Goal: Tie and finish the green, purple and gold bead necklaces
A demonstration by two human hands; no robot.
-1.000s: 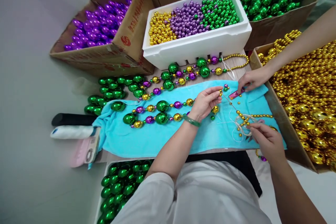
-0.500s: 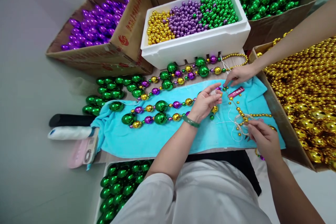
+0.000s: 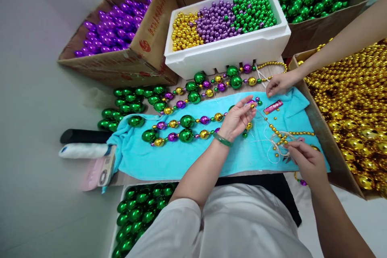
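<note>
Bead strand: I see the half-built strand (image 3: 181, 128) of big green, gold and purple beads lying on the turquoise towel (image 3: 169, 161), its long axis running left to right and ending under my left hand.
Left grip: my left hand (image 3: 237, 119) is lifted just over the towel, thumb and forefinger pressed together on small beads at the strand's working end, a green bangle (image 3: 222, 140) on the wrist.
Thread: a thin needle or stiff thread (image 3: 266, 119) slants from the left pinch down and rightward toward my right hand, so the free end lies to the right of the left grip.
Loose beads: a short run of small gold beads (image 3: 294, 133) and white thread lies on the towel between the two hands, nearer the right one.
Right grip: my right hand (image 3: 306, 161) rests low at the towel's right end, fingertips pinched on the thread; I cannot tell what else it holds.
Other person: a co-worker's hand (image 3: 279, 82) sits at the towel's far right corner, beside the pink card (image 3: 273, 107).
Nearer hand: the right hand is nearer the loose thread end; the left is nearer the strand.
Change: the co-worker's hand has drawn back from the pink card toward the counter's far edge; my own hands have hardly shifted.
</note>
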